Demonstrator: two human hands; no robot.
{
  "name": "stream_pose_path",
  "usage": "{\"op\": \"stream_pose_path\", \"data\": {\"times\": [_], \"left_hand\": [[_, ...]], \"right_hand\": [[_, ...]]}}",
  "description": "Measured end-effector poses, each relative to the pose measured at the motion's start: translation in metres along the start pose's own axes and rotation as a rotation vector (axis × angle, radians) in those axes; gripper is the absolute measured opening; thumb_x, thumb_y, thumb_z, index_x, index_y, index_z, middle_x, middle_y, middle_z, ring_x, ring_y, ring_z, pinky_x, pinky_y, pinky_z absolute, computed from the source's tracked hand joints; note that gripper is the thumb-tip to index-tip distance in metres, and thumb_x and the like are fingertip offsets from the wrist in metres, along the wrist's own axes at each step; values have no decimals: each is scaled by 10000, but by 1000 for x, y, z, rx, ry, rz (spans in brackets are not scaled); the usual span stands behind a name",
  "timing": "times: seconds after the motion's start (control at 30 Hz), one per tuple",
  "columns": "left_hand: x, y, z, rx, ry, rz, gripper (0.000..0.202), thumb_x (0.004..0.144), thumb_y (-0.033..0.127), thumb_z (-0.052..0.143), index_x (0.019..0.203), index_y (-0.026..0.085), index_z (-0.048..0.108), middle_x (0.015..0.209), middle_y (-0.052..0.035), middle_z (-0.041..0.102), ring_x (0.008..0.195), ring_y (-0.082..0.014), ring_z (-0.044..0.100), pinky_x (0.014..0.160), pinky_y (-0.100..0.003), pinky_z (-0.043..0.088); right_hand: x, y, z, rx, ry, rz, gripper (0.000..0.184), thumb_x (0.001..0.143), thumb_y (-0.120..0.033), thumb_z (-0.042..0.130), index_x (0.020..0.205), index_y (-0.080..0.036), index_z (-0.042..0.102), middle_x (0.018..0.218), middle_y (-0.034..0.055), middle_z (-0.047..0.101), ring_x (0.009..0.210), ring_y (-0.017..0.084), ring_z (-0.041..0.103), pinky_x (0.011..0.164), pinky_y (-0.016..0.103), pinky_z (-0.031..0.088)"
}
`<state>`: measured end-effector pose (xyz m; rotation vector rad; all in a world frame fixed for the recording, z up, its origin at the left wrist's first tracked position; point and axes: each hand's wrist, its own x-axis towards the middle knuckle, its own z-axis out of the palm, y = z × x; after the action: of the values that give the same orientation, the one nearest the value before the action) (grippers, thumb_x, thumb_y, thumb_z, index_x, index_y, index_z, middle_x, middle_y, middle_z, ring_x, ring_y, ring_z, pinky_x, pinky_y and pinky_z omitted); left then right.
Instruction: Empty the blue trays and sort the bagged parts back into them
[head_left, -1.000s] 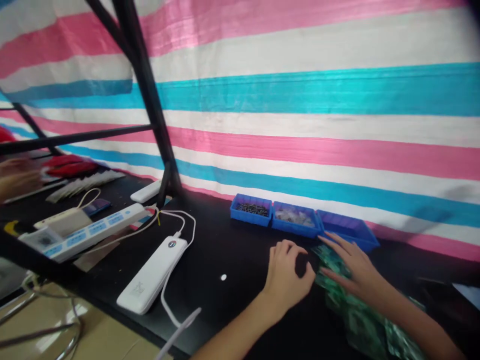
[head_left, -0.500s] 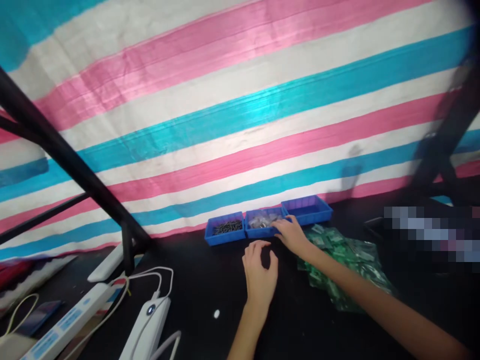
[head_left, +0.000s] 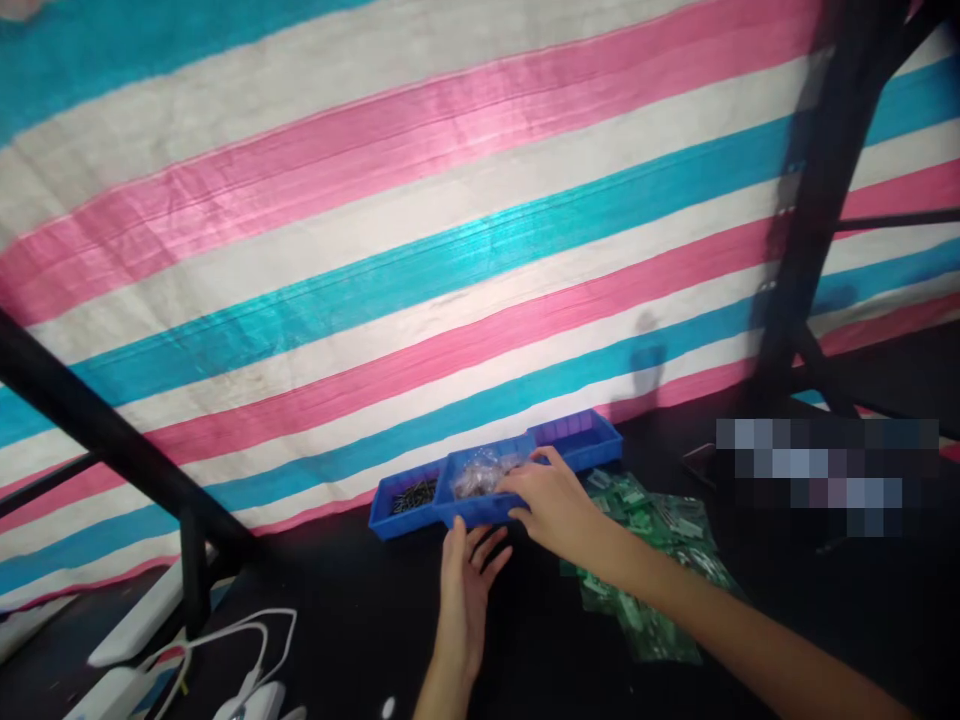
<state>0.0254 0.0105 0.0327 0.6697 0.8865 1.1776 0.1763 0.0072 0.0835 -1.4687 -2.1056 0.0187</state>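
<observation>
Basically, hands [head_left: 466,590] [head_left: 559,505] at front edge of mid bin [head_left: 480,512].

This is looking like a makeshift workshop: a striped sheet [head_left: 420,230] is hanging behind a black table [head_left: 352,610], posts [head_left: 825,190] are rising on both sides, and two blue bins [head_left: 405,525] are holding small parts [head_left: 414,496] near green packets [head_left: 652,615].

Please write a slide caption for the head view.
Right hand at the middle blue bin, left hand near its front, green packets alongside.

Left hand [head_left: 469,590] is spread, right hand [head_left: 556,507] curled.
</observation>
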Motion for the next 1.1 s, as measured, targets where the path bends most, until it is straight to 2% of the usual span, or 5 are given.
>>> {"op": "stream_pose_path", "data": {"times": [0.17,0.3,0.5,0.77,1.1], "left_hand": [[-3,11,-2,-91,46,-62,396,809,371,560,1149,171,528,1110,-105,630,939,-201,630,835,-326,515],[-2,12,-6,-119,63,-89,386,798,353,567,1138,171,548,1060,-85,653,882,-188,644,792,-312,527],[-3,16,-6,-112,68,-99,335,795,365,558,1024,126,605,856,-64,683,740,-158,652,687,-261,536],[-6,10,-7,-225,-108,-250,412,780,399,578,1051,91,610,920,-108,698,871,-246,653,812,-347,506],[-7,-5,3,-213,-194,-263,569,809,534,474,1160,92,548,1098,-139,636,1072,-281,557,930,-364,410]], "right_hand": [[-9,-8,-2,35,-95,-69,148,739,-108,579,802,-221,649,780,-12,687,785,163,598,876,368,258],[-7,-7,-16,153,-121,-89,84,768,-310,613,811,-265,671,855,-15,672,850,173,585,846,357,310],[1,17,-44,324,39,201,496,728,-573,565,1108,-253,586,1147,63,568,1041,226,519,875,340,397],[6,42,-37,840,-710,400,643,750,-681,428,1172,-213,558,1121,80,588,812,189,583,524,235,468],[8,48,-27,713,-754,451,583,713,-561,524,1152,-177,526,877,77,622,516,118,560,379,199,405]]}}
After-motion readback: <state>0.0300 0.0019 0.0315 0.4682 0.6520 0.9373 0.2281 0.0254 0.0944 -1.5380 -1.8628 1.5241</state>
